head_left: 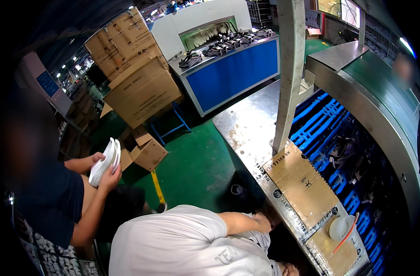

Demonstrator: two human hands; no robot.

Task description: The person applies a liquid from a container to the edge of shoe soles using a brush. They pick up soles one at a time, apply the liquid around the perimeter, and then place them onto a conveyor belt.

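Note:
Neither of my hands shows in the head view. At the lower edge a person in a white shirt (182, 244) bends forward, dark-haired head (247, 198) down by the metal table's edge. That person's forearm reaches right, with a hand (264, 221) at the table edge and the other hand (290, 269) low by the frame's bottom. On the left, a seated person in a dark blue shirt (49, 198) holds a pair of white shoe soles (106, 161) between both hands.
A metal table (247, 119) carries a cardboard sheet (302, 188) and a white cup with a red stick (341, 227). A white post (290, 69) rises from it. Blue trays with shoes (329, 138) run under a green curved hood (385, 96). Cardboard boxes (141, 87) and a blue machine (233, 69) stand on green floor.

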